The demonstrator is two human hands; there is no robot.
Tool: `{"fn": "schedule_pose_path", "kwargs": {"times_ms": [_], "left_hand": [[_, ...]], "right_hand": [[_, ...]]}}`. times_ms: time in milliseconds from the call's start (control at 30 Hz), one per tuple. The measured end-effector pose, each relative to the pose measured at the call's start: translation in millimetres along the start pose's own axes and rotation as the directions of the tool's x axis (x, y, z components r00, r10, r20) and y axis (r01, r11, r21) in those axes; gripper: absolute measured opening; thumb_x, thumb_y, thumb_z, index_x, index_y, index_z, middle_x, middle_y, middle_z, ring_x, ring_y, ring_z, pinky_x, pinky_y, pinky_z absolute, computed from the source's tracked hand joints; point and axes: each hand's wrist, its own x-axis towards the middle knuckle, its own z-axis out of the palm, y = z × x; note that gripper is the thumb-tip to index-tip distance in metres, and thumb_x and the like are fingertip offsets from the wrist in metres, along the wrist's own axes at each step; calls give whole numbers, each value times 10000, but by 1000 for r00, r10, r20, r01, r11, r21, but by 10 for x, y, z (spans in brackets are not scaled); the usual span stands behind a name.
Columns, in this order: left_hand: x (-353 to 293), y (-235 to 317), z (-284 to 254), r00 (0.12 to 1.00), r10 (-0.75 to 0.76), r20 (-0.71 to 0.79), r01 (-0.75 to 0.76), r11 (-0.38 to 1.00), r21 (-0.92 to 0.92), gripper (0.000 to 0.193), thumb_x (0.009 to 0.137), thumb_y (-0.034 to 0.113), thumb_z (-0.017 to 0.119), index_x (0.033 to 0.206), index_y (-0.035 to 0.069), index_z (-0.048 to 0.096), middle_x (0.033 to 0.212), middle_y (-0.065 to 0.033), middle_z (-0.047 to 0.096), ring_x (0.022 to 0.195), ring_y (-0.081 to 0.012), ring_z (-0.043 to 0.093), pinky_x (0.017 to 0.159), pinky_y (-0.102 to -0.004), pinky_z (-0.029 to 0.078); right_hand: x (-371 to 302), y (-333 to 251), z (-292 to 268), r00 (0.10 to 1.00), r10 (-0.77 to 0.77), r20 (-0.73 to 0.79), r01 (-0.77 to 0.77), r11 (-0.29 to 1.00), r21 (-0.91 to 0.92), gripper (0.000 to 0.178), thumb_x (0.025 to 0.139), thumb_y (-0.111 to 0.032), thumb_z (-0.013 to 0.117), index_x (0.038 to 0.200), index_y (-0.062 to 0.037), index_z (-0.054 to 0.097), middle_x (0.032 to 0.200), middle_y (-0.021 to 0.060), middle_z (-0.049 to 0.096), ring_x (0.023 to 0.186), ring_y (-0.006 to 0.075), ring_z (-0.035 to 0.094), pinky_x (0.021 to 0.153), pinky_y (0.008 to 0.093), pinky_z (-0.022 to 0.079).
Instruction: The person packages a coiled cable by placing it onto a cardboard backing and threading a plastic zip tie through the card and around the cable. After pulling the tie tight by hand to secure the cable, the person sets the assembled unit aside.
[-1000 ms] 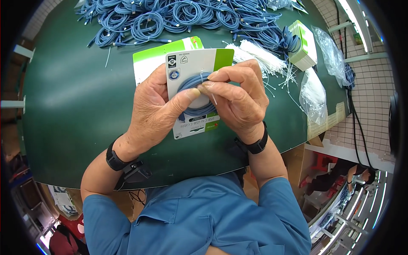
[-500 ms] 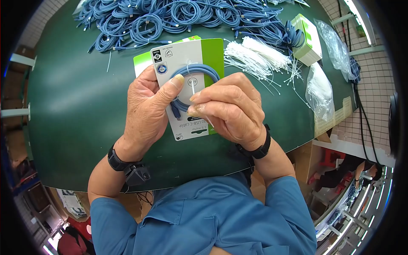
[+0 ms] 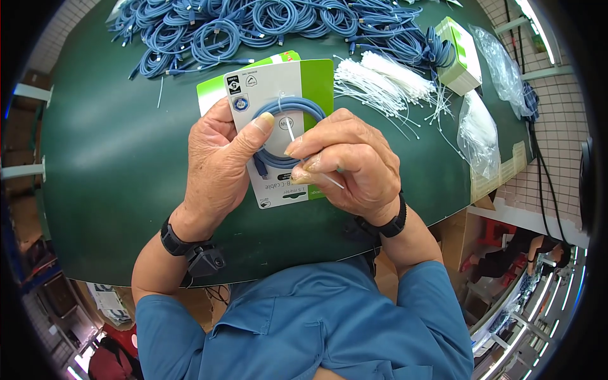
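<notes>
My left hand [image 3: 221, 142] grips a white and green cardboard packaging card [image 3: 263, 92], its thumb pressing a coiled blue USB cable [image 3: 302, 104] against the face. One cable plug [image 3: 261, 167] points down beside the thumb. A white cable tie [image 3: 291, 130] crosses the middle of the coil. My right hand [image 3: 354, 161] pinches that tie between thumb and fingers, and the tie's thin tail sticks out below the fingertips. More green and white cards [image 3: 212, 94] show behind the held one.
Many coiled blue cables [image 3: 278, 19] lie heaped along the far side of the green table [image 3: 114, 164]. Loose white ties [image 3: 386, 82], a stack of cards [image 3: 459, 57] and clear plastic bags [image 3: 478, 136] are at the right. Another person [image 3: 519, 250] sits far right.
My right hand has shifted slightly right and down along the tie, away from the coil's middle. The left hand, card and cable stay nearly in place.
</notes>
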Motion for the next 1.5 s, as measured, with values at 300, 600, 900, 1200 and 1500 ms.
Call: {"fn": "schedule_pose_path", "kwargs": {"times_ms": [300,600,900,1200,1500], "left_hand": [[-18,-36,57,999,50,0,-50,996,75,402,1001,43,685,1381,-26,573,1244,-121,715,1094,-158,698,980,-337,571],[-58,-101,90,996,-20,81,15,998,66,417,1023,42,633,1421,-27,526,1308,-126,680,1167,-160,665,1022,-332,549],[-52,-96,96,997,-39,70,34,997,71,417,1031,51,619,1428,-28,518,1307,-124,680,1167,-159,664,1018,-327,551],[-47,-111,85,996,-33,81,27,997,69,424,1035,50,613,1440,-19,510,1296,-113,685,1149,-148,669,1000,-313,554],[-43,-88,73,996,-21,84,16,998,61,417,1041,54,609,1440,-15,509,1290,-108,687,1141,-139,669,991,-305,556]], "right_hand": [[-49,-25,6,999,30,-35,-30,1000,-2,332,829,2,874,1010,-75,607,953,124,758,826,214,745,686,330,561],[-32,70,-49,982,108,-153,-115,993,-35,254,861,69,815,1048,-9,661,930,148,767,846,205,745,716,329,567],[45,166,-76,996,-9,-91,-24,934,-357,204,875,49,801,1065,17,733,964,143,773,826,216,729,711,326,574],[59,58,-197,997,-14,82,44,920,-389,277,803,33,846,1058,-48,773,958,113,751,826,220,725,683,319,561],[-6,103,-141,995,-99,20,100,942,-320,307,795,20,853,1079,-73,780,972,108,752,811,229,717,672,318,556]]}}
